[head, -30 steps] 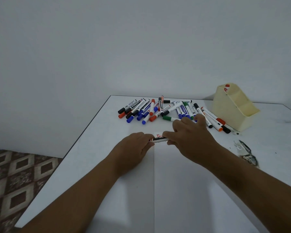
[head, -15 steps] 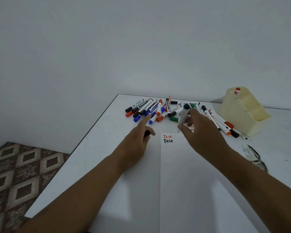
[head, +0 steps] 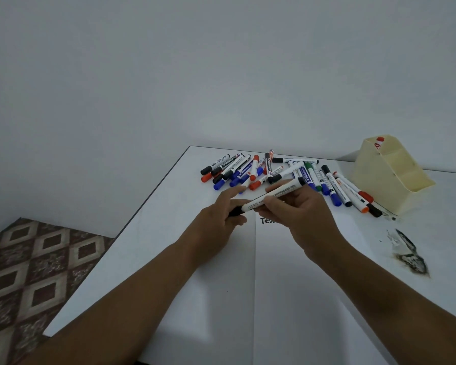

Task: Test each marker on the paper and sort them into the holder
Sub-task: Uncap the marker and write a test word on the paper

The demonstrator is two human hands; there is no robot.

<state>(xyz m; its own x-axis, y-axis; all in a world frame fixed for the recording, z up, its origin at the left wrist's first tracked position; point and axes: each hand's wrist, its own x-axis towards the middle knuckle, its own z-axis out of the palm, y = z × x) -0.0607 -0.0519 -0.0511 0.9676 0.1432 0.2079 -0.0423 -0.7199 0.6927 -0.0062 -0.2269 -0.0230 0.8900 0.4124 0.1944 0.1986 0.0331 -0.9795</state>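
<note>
So from the head cam we've got the right hand (head: 298, 214) gripping a white marker (head: 273, 194) by the middle of its barrel, held up above the paper (head: 295, 299), lying slantwise with its black end up toward the pile. Our left hand (head: 216, 222) is curled around a black cap (head: 234, 211) right at the marker's lower end; whether the cap is seated or just touching we can't tell. The loose marker pile (head: 279, 173) is spread along the far edge of the table (head: 148, 248), just beyond both hands, with a few strays running right up beside the cream holder (head: 387, 175) at the far right. One red-capped marker (head: 378, 142) stands in the holder's back compartment. Bit of black writing (head: 266, 220) peeks out under the right hand. Dark smudge (head: 408, 252) sits on the table right of the paper. The table's left edge drops off to the patterned floor (head: 24, 272), and the near half of the paper has open room
</note>
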